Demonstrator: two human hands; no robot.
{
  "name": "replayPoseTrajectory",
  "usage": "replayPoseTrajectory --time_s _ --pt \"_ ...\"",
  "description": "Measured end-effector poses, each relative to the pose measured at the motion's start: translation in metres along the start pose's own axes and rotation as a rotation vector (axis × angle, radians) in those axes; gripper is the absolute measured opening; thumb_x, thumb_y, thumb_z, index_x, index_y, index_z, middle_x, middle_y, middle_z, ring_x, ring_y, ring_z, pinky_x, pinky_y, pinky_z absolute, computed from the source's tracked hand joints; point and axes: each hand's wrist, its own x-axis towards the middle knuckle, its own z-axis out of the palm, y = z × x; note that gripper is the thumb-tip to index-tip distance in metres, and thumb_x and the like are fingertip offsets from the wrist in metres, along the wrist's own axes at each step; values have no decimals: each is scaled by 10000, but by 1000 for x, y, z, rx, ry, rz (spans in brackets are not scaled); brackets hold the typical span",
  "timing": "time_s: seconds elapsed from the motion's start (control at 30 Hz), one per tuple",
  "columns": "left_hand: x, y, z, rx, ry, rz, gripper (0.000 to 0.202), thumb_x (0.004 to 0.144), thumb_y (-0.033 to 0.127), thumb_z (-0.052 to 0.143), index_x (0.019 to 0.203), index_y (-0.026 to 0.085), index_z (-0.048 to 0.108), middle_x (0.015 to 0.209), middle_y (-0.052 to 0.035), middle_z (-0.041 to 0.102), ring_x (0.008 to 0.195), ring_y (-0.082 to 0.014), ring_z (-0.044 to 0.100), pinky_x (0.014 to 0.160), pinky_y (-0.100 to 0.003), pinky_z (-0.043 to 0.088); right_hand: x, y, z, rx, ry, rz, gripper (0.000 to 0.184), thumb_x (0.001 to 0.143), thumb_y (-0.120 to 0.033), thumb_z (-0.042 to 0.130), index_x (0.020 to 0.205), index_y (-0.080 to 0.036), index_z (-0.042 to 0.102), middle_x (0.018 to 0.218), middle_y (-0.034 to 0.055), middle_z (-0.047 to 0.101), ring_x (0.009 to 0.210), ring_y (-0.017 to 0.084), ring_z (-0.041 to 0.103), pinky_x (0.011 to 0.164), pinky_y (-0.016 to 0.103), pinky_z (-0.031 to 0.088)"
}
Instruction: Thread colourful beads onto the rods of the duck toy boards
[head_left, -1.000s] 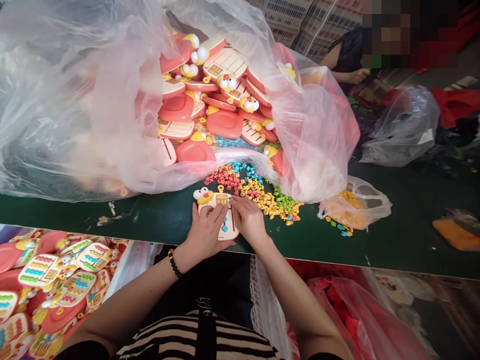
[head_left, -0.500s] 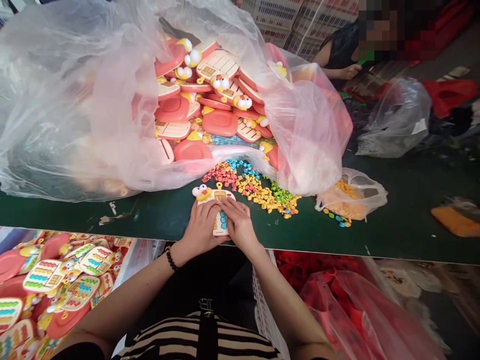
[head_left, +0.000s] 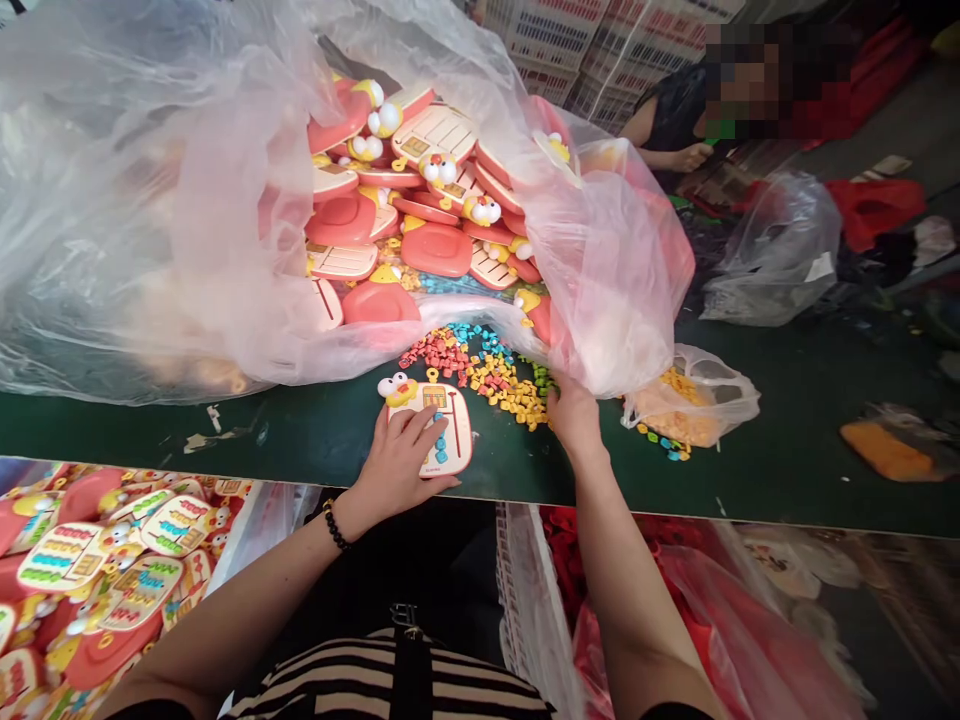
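A cream toy counting board (head_left: pixel 455 432) with a coral edge and a bug-eyed duck head lies on the green table. Blue beads sit in one of its slots, and a slot to the right holds none. My left hand (head_left: pixel 399 455) holds the board, its fingers across the face and its thumb along the lower edge. My right hand (head_left: pixel 576 418) reaches into the green beads (head_left: pixel 541 376) at the right of the loose pile; its fingertips are mostly hidden. Yellow beads (head_left: pixel 519 402), red beads (head_left: pixel 439 352) and blue beads (head_left: pixel 487 338) lie beside them.
A large clear bag (head_left: pixel 225 250) of similar boards lies behind the beads. To the right sits a small bag (head_left: pixel 694 405) of yellow pieces. A bin of filled boards (head_left: pixel 97 580) stands lower left, red pieces (head_left: pixel 667 580) lower right. Another person (head_left: pixel 667 130) works at upper right.
My right hand has left the board and moved right to the green beads. My left hand stays on the board, whose right side now shows. The view has shifted slightly.
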Motion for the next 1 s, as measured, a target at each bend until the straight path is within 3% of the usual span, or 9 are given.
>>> replayPoseTrajectory --time_s 0.13,0.3,0.5,0.67,0.77,0.87,1.0 --pt "0 0 0 2 1 0 632 732 539 699 1248 201 563 1355 -128 535 1147 -321 456 1082 -561 282 6 -8 12 231 -92 -143 434 727 -126 530 1131 -187 677 959 67 739 815 225 692 790 393 579" --pt "0 -2 0 -8 -22 4 656 724 549 705 1267 213 552 1365 -122 527 1153 -315 459 1088 -550 278 14 -7 -3 247 -33 -76 359 750 -133 524 1064 -174 693 981 77 734 834 223 687 797 400 571" --pt "3 -5 1 -55 -37 -16 687 691 563 731 1256 217 550 1357 -105 537 1151 -313 452 1079 -551 275 9 -17 -1 147 -193 -21 141 747 -191 624 866 -200 699 806 40 729 729 211 681 718 365 559" --pt "4 -5 0 -60 -36 -13 685 690 549 741 1258 218 549 1362 -106 531 1168 -310 449 1095 -545 264 10 -23 9 52 -130 -3 156 755 -190 575 857 -201 692 759 42 716 694 226 666 649 362 540" --pt "4 -4 -1 -63 -39 -22 694 679 557 746 1254 219 556 1354 -112 536 1172 -312 451 1095 -547 267 11 -28 5 78 2 -6 229 744 -188 567 929 -194 703 780 46 716 702 221 663 661 355 550" --pt "4 -3 -1 -73 -38 -20 691 676 557 749 1248 219 560 1340 -111 547 1155 -305 462 1095 -545 268 0 -50 6 189 61 -141 251 788 -191 554 983 -187 713 881 69 721 763 214 673 721 350 565" --pt "4 -3 1 -58 -25 -28 711 665 546 760 1264 225 550 1345 -107 541 1173 -311 452 1092 -546 274 -22 -91 29 285 -59 -447 247 873 -177 523 994 -232 732 1012 69 719 911 198 680 815 328 565"
